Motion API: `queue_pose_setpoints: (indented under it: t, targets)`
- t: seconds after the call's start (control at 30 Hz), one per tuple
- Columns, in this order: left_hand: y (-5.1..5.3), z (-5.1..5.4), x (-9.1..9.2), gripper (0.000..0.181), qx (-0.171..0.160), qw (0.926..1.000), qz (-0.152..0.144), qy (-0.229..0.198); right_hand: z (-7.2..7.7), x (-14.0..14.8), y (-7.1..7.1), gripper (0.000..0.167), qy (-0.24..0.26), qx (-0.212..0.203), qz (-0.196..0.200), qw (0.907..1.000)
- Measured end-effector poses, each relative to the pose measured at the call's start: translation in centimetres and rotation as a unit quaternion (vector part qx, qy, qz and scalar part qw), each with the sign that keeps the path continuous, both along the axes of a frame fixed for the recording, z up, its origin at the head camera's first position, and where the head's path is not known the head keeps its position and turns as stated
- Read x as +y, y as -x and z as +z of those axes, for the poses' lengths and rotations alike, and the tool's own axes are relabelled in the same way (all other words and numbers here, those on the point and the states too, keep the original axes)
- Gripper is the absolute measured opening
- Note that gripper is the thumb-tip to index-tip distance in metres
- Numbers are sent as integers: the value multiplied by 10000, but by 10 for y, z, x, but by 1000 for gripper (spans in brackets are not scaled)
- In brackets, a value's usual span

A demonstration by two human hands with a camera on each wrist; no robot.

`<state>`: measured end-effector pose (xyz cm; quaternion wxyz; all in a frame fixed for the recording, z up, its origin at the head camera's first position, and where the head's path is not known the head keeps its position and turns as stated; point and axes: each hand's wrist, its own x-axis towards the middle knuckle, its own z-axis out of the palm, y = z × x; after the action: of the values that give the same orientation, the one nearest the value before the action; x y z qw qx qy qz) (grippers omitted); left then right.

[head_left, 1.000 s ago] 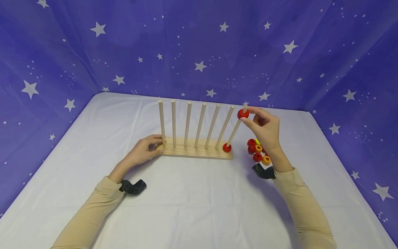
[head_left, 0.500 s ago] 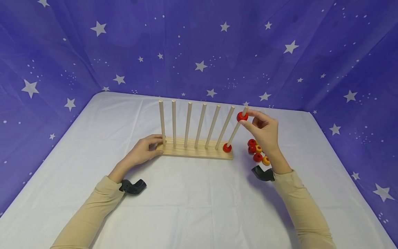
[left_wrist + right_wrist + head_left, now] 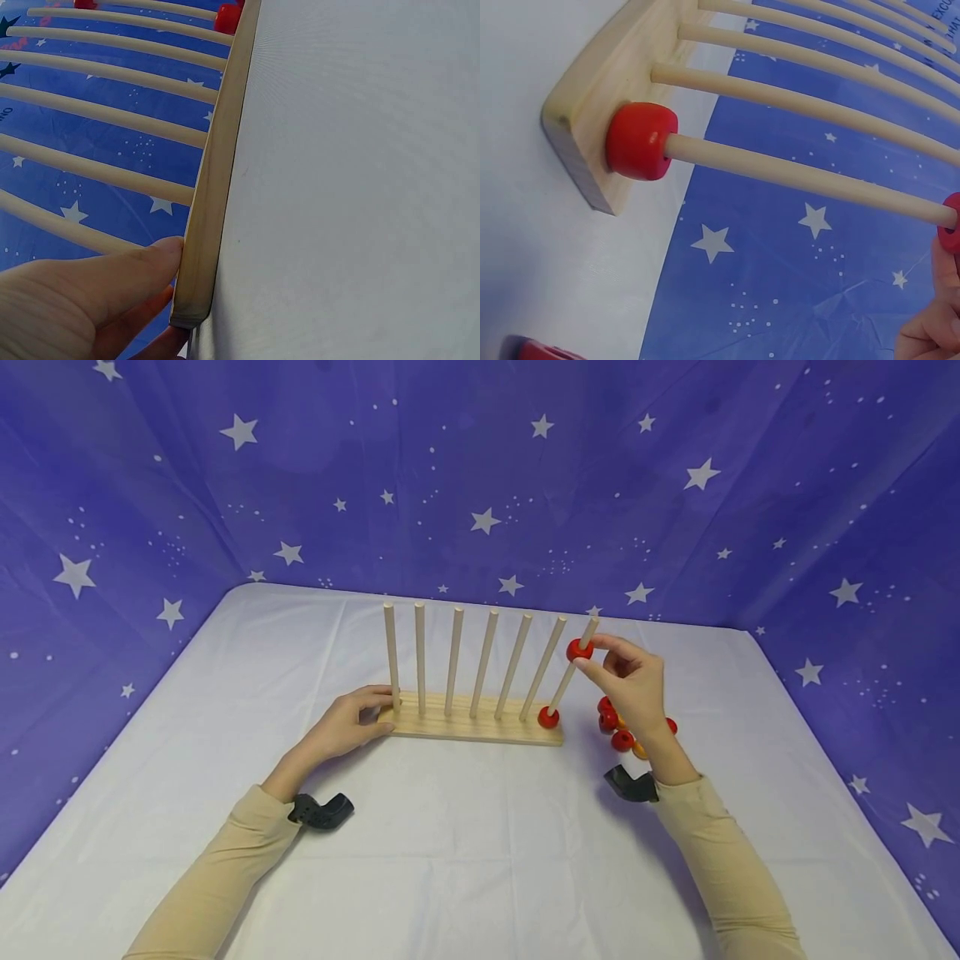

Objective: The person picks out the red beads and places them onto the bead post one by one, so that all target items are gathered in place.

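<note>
A wooden peg rack (image 3: pixel 457 727) with several upright pegs stands on the white cloth. My left hand (image 3: pixel 347 724) holds the base at its left end; the left wrist view shows the thumb (image 3: pixel 142 274) against the base's edge and the other fingers partly hidden behind it. My right hand (image 3: pixel 630 687) pinches a red bead (image 3: pixel 578 651) between thumb and fingers, and the rightmost peg runs through this bead, near its top. Another red bead (image 3: pixel 641 141) sits at the foot of the same peg, against the base. The other pegs carry no beads.
Right of the rack lies a group of loose red and orange-yellow beads (image 3: pixel 622 741), partly hidden by my right hand and wrist. Black wrist mounts (image 3: pixel 321 812) stick out beside both cuffs. Behind the table hangs a purple cloth (image 3: pixel 420 468) with stars.
My right hand has slid the red bead a little down the rightmost peg, so more of the peg's tip shows above it. The left hand and the rack have stayed put.
</note>
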<state>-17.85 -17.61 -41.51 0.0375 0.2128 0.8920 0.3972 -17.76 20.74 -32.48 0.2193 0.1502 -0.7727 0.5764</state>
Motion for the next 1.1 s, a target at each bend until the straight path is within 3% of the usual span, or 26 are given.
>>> queue_pose_setpoints:
  t: [0.37, 0.8, 1.1]
  targets:
    - [0, 0, 0, 45, 48, 10000, -14, -38, -6, 1, -2, 30, 17, -249, -29, 9997]
    - [-1, 1, 0, 45, 7, 10000, -25, -7, -14, 3, -5, 30, -224, -926, -8, 9955]
    - [0, -1, 0, 45, 143, 9999, -19, 16, -20, 3, -4, 31, -433, -900, 51, 9950]
